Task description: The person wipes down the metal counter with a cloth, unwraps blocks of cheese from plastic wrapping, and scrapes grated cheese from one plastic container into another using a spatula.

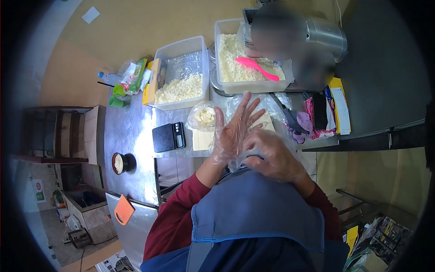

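The person's left hand was raised over the near edge of the metal table, palm bared to view, its fingers spread well apart. Clear plastic film lay around it, wrinkled near the wrist. The right hand was close beside it, fingers curled; from where I stood, I could not tell whether they pinched the film or merely brushed it. That hand had a plastic sheen as well.

Beyond the hands lay a pale board, partly hidden by them, with a clear bag of white crumbly pieces at its far left corner. A black scale sat just left of the board.

Farther back were 2 clear tubs holding white crumbs: the left tub had them heaped toward its near end, while in the right tub a pink scoop rested on top. Something blurred hid part of the right tub. Away to the left stood a dark cup with white stuff inside, and 2 green cups were near the left tub.
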### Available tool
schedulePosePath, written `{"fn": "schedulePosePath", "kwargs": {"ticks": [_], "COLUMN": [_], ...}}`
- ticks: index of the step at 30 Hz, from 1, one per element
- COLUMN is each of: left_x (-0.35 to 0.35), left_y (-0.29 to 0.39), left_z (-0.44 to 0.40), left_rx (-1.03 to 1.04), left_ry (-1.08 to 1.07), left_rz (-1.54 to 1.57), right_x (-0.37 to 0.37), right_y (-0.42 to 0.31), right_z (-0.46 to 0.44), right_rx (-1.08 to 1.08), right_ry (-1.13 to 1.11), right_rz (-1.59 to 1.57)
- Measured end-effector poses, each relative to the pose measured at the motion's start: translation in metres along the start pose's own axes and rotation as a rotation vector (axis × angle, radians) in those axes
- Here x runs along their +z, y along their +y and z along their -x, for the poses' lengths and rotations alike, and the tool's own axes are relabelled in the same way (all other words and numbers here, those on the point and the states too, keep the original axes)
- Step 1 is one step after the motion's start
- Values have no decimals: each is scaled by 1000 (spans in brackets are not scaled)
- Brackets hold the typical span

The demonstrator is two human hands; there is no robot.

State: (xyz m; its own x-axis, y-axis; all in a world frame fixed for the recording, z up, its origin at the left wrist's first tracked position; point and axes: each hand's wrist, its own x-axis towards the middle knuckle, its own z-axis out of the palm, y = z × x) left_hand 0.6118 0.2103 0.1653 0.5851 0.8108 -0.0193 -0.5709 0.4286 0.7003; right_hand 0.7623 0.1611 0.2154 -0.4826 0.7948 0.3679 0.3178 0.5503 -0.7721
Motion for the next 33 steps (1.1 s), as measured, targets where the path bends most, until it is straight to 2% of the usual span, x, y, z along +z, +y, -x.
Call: {"fn": "schedulePosePath", "kwargs": {"ticks": [4, 6, 8, 9, 11, 13, 14, 15, 16, 17, 18, 19, 20, 21, 22, 23, 25, 26, 28, 30, 33], "left_x": [11, 14, 12, 14, 13, 4, 0, -5, -9, -7, -3, -1, -2, -1, -1, -3, 4, 6, 1, 0, 6], "left_y": [9, 9, 4, 4, 3, -3, -7, -10, -11, -7, 0, 5, 7, 7, 7, 10, 18, 21, 22, 24, 31], "left_z": [6, 8, 11, 13, 16, 18, 20, 23, 25, 25, 23, 21, 21, 22, 21, 19, 19, 19, 17, 16, 15], "left_rx": [-68, -118, -117, -145, -179, -211, -215, -302, -376, -378, -319, -248, -255, -224, -193, -152, -139, -113, -104, -36, -9], "left_ry": [-96, -116, -113, -113, -118, 13, 10, -180, -371, -371, -287, -197, -208, -159, -114, -174, -158, -128, -136, -136, -70], "left_rz": [102, 115, 150, 192, 236, 87, 91, 687, 1283, 1286, 732, 180, 183, 139, 96, 57, -29, -122, -115, -292, -357], "right_x": [-4, 0, 6, 9, 12, 11, 9, 8, 6, 6, 6, 4, 2, -2, -3, -3, -4, -4, -5, -6, -5], "right_y": [0, 0, -2, -2, 0, 2, 3, 6, 11, 15, 21, 27, 28, 20, 16, 14, 14, 14, 13, 12, 11], "right_z": [-5, -7, -17, -22, -29, -28, -26, -24, -20, -16, -15, -15, -15, -12, -10, -9, -6, -4, -1, 2, 4], "right_rx": [105, 174, 40, 47, -140, -102, -71, -67, 123, 311, 313, 230, 128, 180, 180, 135, 81, 77, 8, 20, 17], "right_ry": [175, 180, 282, 284, 296, 271, 242, 242, 306, 364, 366, 411, 445, 468, 490, 467, 433, 446, 391, 398, 373], "right_rz": [-151, -156, 25, 26, 310, 349, 383, 387, 42, -307, -304, -810, -1310, -1538, -1522, -1600, -1735, -1730, -1771, -1768, -1761]}}
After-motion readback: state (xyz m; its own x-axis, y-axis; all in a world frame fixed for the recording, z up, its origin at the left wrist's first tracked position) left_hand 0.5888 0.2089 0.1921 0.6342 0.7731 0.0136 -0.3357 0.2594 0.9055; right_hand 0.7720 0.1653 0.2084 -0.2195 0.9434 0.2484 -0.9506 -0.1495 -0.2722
